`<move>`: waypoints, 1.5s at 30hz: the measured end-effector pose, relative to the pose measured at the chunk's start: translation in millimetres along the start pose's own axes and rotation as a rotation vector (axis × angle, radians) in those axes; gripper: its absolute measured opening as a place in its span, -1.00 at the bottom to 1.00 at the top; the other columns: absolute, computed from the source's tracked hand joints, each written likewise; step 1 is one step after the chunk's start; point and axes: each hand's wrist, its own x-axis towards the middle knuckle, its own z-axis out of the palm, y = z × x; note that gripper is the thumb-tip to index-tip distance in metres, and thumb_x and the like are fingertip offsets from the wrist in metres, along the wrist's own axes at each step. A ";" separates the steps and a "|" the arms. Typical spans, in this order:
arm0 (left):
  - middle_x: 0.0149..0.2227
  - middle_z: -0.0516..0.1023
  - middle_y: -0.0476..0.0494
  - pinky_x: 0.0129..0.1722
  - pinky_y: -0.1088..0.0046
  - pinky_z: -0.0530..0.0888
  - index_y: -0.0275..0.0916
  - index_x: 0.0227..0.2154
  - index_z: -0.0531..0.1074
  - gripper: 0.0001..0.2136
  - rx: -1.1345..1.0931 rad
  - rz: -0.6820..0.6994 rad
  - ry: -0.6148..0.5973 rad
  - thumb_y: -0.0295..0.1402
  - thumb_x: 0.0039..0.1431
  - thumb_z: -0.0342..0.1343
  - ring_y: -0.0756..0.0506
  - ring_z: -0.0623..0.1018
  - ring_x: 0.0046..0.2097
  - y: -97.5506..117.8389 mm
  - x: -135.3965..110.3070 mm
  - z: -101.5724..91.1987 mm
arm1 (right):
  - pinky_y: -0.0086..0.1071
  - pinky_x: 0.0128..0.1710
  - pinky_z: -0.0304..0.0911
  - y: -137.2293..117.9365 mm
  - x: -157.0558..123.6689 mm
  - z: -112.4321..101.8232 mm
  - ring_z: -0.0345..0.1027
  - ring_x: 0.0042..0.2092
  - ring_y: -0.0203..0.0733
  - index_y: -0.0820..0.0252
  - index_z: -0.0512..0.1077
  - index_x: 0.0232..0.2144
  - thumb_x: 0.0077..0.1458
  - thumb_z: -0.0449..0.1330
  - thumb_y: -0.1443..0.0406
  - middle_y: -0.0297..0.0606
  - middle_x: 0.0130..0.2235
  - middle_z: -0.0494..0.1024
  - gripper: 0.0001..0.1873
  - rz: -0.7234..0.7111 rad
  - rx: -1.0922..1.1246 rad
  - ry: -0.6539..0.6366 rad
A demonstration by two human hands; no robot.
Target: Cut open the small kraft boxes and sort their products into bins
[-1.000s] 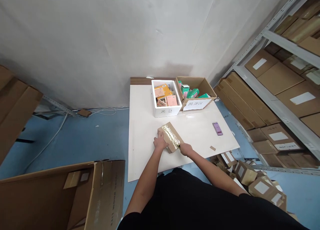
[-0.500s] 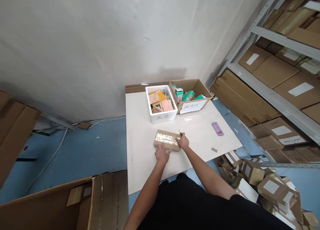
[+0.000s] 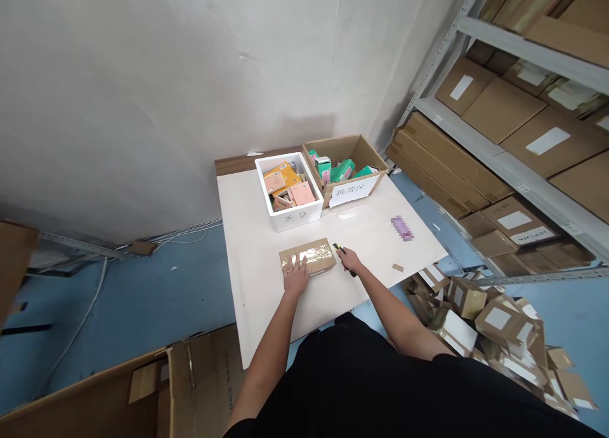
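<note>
A small brown cardboard box (image 3: 309, 258) wrapped in clear tape lies flat on the white table (image 3: 266, 311). My left hand (image 3: 295, 277) rests on its near left corner, fingers spread over the top. My right hand (image 3: 351, 260) sits just right of the box, closed around a black and yellow utility knife (image 3: 339, 250) whose tip points at the box's right end.
A white foam bin (image 3: 290, 217) of orange and pink packs and a labelled cardboard box (image 3: 353, 187) of green packs stand at the table's far edge. A purple item (image 3: 401, 227) and a tape scrap (image 3: 397, 267) lie right. Small parcels (image 3: 495, 327) heap below metal shelving (image 3: 514, 172). A large carton (image 3: 114, 393) stands left.
The box has been turned from a slant to lie crosswise. My left hand moved from its near side onto its left corner. My right hand, with the knife, went to its right end.
</note>
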 end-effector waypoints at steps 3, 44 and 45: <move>0.58 -0.14 -0.02 0.49 -0.09 -0.04 0.02 0.53 -0.03 -0.39 0.008 0.007 0.019 -0.07 0.48 -0.23 -0.32 -0.15 0.57 -1.6 1.1 5.1 | -0.46 -0.52 0.22 -4.3 2.4 -0.6 0.33 -0.64 -0.30 0.12 0.33 -0.29 0.42 0.05 -0.14 -0.46 -0.56 0.41 -0.52 -0.015 -0.029 -0.053; 0.18 0.55 -0.38 0.05 0.23 0.50 -0.19 0.17 0.51 -0.59 0.014 -0.209 -0.084 -0.30 0.39 -0.09 -0.28 0.56 0.15 -9.2 -13.8 -70.1 | -0.29 -0.21 0.38 -74.1 38.8 18.8 0.57 0.01 0.09 0.09 0.25 0.07 0.12 0.38 -0.08 -0.05 0.04 0.61 -0.34 0.052 -0.204 0.213; 0.28 0.47 -0.36 0.08 0.23 0.49 -0.15 0.25 0.43 -0.55 0.025 -0.132 -0.055 -0.33 0.35 -0.03 -0.28 0.50 0.23 -5.4 -11.8 -69.3 | -0.29 -0.20 0.37 -67.4 34.1 17.4 0.56 0.03 0.10 0.10 0.25 0.08 0.12 0.37 -0.11 -0.03 0.04 0.61 -0.33 0.051 -0.203 0.229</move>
